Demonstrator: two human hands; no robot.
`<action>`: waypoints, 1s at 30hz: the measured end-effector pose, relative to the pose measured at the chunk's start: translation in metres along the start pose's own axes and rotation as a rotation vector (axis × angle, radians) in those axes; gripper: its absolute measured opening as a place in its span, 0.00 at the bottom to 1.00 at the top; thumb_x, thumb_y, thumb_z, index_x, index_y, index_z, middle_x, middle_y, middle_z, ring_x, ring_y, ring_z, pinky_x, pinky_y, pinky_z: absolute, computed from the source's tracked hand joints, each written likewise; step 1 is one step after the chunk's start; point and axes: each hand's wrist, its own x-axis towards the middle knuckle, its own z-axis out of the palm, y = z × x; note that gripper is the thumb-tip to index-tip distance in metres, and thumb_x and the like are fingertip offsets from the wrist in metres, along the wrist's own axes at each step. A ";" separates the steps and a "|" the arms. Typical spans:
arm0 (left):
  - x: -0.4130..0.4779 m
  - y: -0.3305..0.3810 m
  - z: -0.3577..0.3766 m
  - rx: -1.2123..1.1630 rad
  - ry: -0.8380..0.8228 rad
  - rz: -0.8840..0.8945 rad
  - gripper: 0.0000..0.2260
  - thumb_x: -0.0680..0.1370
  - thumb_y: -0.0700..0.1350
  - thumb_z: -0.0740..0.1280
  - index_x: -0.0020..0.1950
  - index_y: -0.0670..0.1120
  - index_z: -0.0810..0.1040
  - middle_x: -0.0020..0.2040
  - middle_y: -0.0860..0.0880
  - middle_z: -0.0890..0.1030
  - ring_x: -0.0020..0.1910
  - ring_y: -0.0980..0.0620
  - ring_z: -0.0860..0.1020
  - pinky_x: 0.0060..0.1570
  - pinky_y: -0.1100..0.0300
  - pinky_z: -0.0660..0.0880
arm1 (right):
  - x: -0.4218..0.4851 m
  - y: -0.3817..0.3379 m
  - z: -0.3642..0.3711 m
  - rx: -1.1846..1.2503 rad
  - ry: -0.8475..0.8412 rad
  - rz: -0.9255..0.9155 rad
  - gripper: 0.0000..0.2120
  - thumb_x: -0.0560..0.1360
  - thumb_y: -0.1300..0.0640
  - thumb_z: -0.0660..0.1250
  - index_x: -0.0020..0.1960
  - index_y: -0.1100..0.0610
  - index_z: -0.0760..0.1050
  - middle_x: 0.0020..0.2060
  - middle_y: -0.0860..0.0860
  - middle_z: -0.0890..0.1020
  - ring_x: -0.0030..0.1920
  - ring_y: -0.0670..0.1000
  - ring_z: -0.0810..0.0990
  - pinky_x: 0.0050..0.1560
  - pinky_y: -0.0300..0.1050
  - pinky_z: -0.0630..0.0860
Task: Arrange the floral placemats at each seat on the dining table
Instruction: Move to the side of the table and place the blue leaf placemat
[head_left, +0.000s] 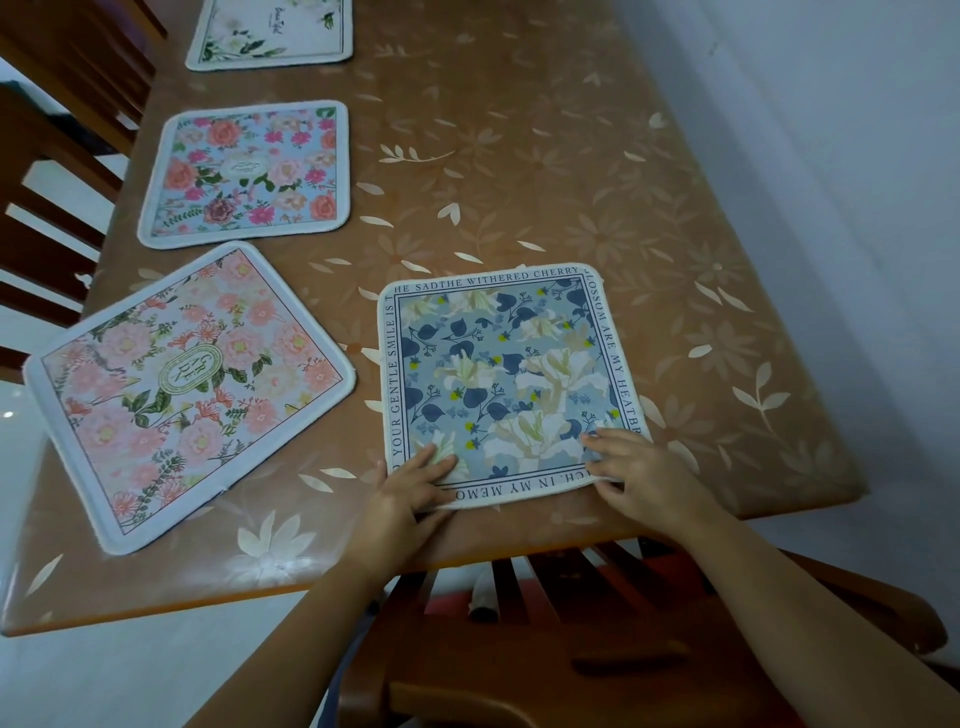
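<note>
A blue floral placemat (506, 384) with a text border lies flat near the table's front edge. My left hand (410, 491) grips its near left corner, and my right hand (636, 470) grips its near right corner. A pink floral placemat (189, 392) lies skewed at the front left. Behind it along the left edge sit a blue-and-pink rose placemat (249, 174) and a white placemat with green leaves (272, 31), cut off by the frame's top.
The table (545, 156) wears a brown cover with pale leaf prints. A wooden chair (571, 649) stands below me at the front edge. More wooden chairs (57, 171) line the left side. A white wall (857, 156) runs close along the right.
</note>
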 end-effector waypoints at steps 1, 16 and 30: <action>-0.001 0.000 0.000 0.013 -0.006 0.010 0.08 0.66 0.36 0.75 0.44 0.44 0.83 0.60 0.44 0.78 0.66 0.39 0.65 0.60 0.28 0.54 | 0.000 0.000 0.000 -0.006 0.004 -0.012 0.11 0.57 0.72 0.77 0.37 0.62 0.83 0.46 0.58 0.84 0.49 0.60 0.82 0.39 0.55 0.82; -0.001 -0.003 0.004 0.197 -0.050 0.023 0.21 0.72 0.49 0.71 0.64 0.49 0.74 0.70 0.48 0.64 0.71 0.45 0.57 0.63 0.32 0.53 | 0.002 -0.002 0.010 -0.036 -0.129 -0.053 0.22 0.65 0.53 0.76 0.57 0.57 0.78 0.63 0.56 0.75 0.64 0.60 0.70 0.61 0.60 0.68; 0.066 -0.003 0.019 0.493 -0.162 -0.073 0.27 0.76 0.60 0.47 0.73 0.54 0.51 0.75 0.49 0.51 0.73 0.45 0.45 0.66 0.34 0.45 | 0.070 -0.020 0.050 -0.208 -0.254 0.031 0.31 0.74 0.36 0.48 0.73 0.50 0.54 0.74 0.51 0.54 0.73 0.59 0.47 0.67 0.68 0.45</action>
